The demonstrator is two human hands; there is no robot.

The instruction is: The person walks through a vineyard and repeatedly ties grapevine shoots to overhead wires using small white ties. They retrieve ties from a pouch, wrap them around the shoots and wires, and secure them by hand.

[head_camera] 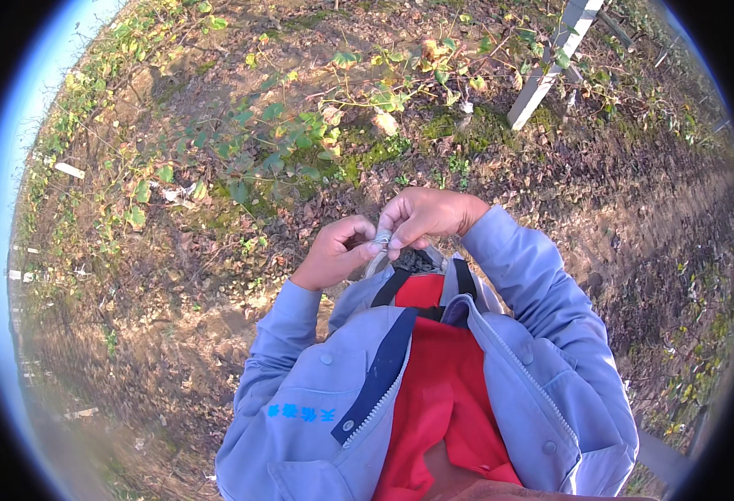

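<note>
In front of my waist my two hands meet. My left hand (337, 252) pinches one side of a small bundle of thin, pale wire or cord (382, 238) between thumb and forefinger. From the other side, my right hand (426, 219) has its fingertips closed on the same bundle. Just below the hands, a bag or pouch (418, 262) with dark straps hangs at my waist, holding grey material too unclear to name. I wear a blue-grey jacket (317, 369), unzipped over a red shirt (445, 376).
Leafy vines (291, 138) with green and yellowing leaves stretch ahead of me. A pale concrete post (536, 94) leans at the upper right. Dry leaves and moss cover the soil (216, 319). White scraps (179, 193) lie among the vines on the left.
</note>
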